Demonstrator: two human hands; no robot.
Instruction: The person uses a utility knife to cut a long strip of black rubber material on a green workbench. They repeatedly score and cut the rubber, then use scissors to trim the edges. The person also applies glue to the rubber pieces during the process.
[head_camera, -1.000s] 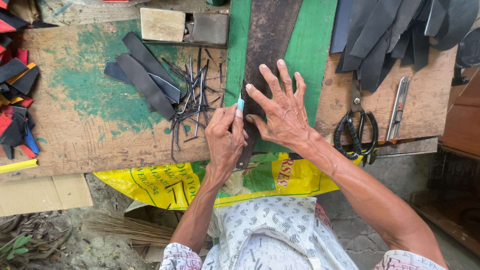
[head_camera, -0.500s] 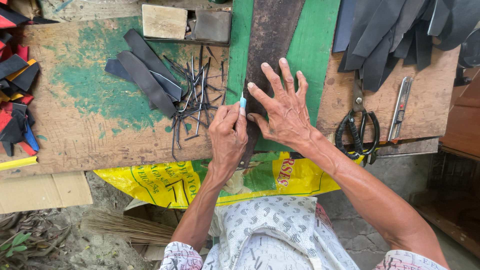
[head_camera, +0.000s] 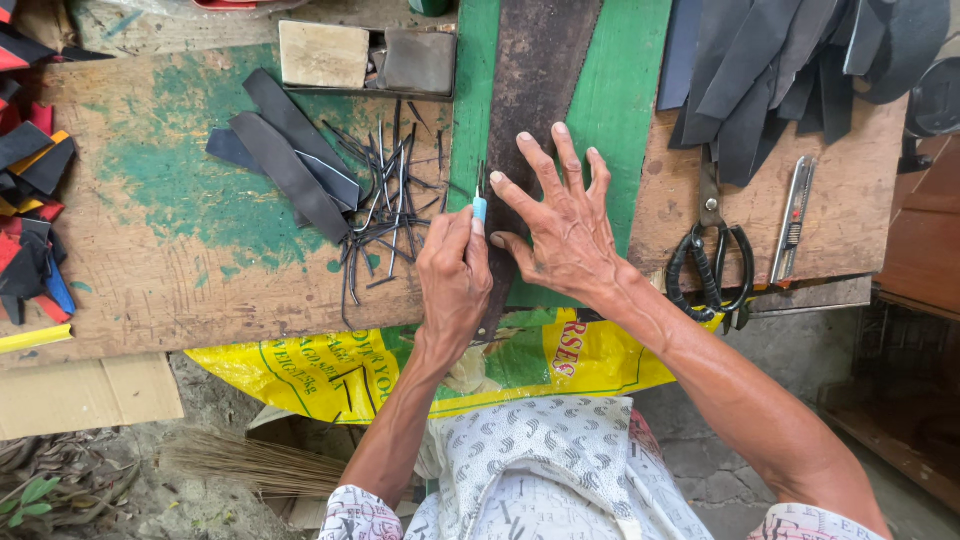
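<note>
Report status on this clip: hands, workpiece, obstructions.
Left hand gripping small blue-handled knife. Right hand flat on dark strip. Thin offcuts beside the cut line.

My left hand (head_camera: 455, 275) grips a small knife with a light-blue handle (head_camera: 479, 207), its thin blade pointing away from me along the left edge of a long dark rubber strip (head_camera: 535, 90). The strip lies flat and lengthwise on a green board (head_camera: 640, 70), and my right hand (head_camera: 560, 235) presses on it with fingers spread.

Two hands (head_camera: 455, 270), one knife (head_camera: 479, 200), one scissors (head_camera: 712, 260), one box cutter (head_camera: 794, 218).
</note>
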